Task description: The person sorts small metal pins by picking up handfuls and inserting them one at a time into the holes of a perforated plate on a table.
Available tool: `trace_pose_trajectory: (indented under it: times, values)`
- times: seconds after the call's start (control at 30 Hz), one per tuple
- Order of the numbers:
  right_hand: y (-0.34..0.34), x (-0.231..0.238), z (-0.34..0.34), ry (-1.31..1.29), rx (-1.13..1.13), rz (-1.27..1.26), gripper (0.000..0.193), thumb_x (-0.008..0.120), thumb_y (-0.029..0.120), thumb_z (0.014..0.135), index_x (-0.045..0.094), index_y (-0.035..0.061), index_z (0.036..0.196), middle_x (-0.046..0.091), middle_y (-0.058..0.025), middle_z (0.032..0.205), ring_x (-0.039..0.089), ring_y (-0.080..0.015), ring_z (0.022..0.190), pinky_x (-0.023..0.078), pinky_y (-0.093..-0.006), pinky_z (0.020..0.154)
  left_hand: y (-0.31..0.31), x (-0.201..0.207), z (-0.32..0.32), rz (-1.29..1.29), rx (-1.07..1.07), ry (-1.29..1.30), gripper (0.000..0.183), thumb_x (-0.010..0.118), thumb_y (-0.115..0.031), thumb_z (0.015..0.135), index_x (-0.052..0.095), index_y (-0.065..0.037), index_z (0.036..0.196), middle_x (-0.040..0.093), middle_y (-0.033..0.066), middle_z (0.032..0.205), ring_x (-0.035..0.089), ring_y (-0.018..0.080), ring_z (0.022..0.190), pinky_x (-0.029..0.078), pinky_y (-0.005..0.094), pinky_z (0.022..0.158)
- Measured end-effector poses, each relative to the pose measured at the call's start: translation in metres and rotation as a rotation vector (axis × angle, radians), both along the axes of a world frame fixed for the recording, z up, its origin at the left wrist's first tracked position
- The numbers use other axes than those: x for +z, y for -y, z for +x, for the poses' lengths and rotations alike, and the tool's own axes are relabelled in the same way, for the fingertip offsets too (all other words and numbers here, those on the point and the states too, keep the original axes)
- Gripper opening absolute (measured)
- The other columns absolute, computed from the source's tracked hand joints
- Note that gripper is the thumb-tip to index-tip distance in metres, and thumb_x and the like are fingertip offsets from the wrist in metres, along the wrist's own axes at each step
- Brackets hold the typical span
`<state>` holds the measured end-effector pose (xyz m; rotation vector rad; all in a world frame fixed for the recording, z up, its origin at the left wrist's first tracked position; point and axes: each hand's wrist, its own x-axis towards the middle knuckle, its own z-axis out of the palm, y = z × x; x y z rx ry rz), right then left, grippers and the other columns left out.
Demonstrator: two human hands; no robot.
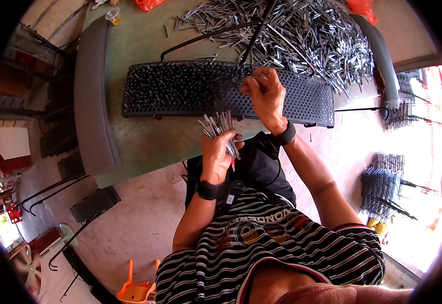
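Note:
My left hand [219, 150] is closed around a bundle of thin metal rods [218, 125], their ends fanning out past the thumb. Ahead of it lies a long black perforated rack [302, 96] with rows of round holes. Many small rods stand in the holes over its left part, while the holes on its right part show bare. Over the middle of the rack my right hand [267, 96] is pinched, fingertips down near the holes. What sits between those fingertips is too small to make out.
A large heap of loose metal rods [312, 38] covers the far right of the green table [135, 137]. Black bent bars rise over the rack. Stacked grey panels [95, 96] line the table's left edge. A clear cup [113, 16] stands far left; an orange chair [136, 291] is lower left.

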<state>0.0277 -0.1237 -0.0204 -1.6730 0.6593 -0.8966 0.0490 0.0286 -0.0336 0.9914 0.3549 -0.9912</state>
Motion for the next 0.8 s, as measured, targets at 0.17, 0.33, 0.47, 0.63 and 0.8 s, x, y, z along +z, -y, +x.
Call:
trace_pose_trajectory:
  times: [0.17, 0.33, 0.47, 0.63, 0.8]
  values:
    - [-0.005, -0.002, 0.005, -0.089, 0.007, -0.084, 0.011, 0.057, 0.002, 0.085, 0.05, 0.0016, 0.092, 0.066, -0.0099, 0.076, 0.065, -0.0125, 0.065, 0.051, -0.0235, 0.055, -0.002, 0.001, 0.002, 0.012, 0.012, 0.002, 0.01, 0.061, 0.004, 0.075, 0.057, 0.002, 0.084, 0.06, 0.0111, 0.075, 0.062, 0.022, 0.06, 0.053, 0.0323, 0.045]
    - [0.003, -0.007, 0.002, -0.254, 0.07, -0.625, 0.006, 0.062, 0.003, 0.08, 0.06, 0.0011, 0.085, 0.064, -0.0093, 0.074, 0.063, -0.0126, 0.063, 0.048, -0.025, 0.054, -0.004, 0.004, 0.003, 0.037, 0.005, -0.006, 0.011, 0.06, 0.002, 0.077, 0.061, 0.0, 0.088, 0.061, 0.0085, 0.077, 0.061, 0.0202, 0.063, 0.054, 0.0324, 0.05]
    - [-0.003, 0.014, 0.0, -0.349, 0.056, -0.637, 0.008, 0.065, 0.009, 0.079, 0.064, 0.0012, 0.081, 0.063, -0.0087, 0.072, 0.061, -0.0121, 0.059, 0.045, -0.0245, 0.051, -0.005, 0.006, 0.004, 0.038, 0.01, 0.007, 0.012, 0.06, 0.003, 0.077, 0.06, 0.001, 0.089, 0.061, 0.0091, 0.078, 0.062, 0.0213, 0.063, 0.054, 0.0331, 0.05]
    - [-0.004, 0.016, -0.016, -0.487, 0.524, -0.212, 0.009, 0.063, 0.008, 0.08, 0.064, -0.0012, 0.082, 0.065, -0.0076, 0.068, 0.056, -0.0075, 0.05, 0.042, -0.0231, 0.045, -0.001, 0.011, 0.003, 0.004, -0.005, 0.028, 0.013, 0.062, 0.003, 0.076, 0.06, 0.0, 0.089, 0.061, 0.0088, 0.078, 0.062, 0.0216, 0.064, 0.054, 0.0327, 0.051]
    - [-0.004, 0.026, -0.016, -0.39, 0.317, 0.177, 0.015, 0.062, 0.012, 0.082, 0.065, -0.0028, 0.086, 0.064, -0.0057, 0.064, 0.056, -0.0081, 0.049, 0.043, -0.0214, 0.043, 0.001, 0.009, 0.001, -0.054, -0.023, 0.028, 0.014, 0.062, 0.004, 0.076, 0.06, 0.0, 0.09, 0.062, 0.0088, 0.079, 0.062, 0.0209, 0.064, 0.055, 0.0322, 0.052]
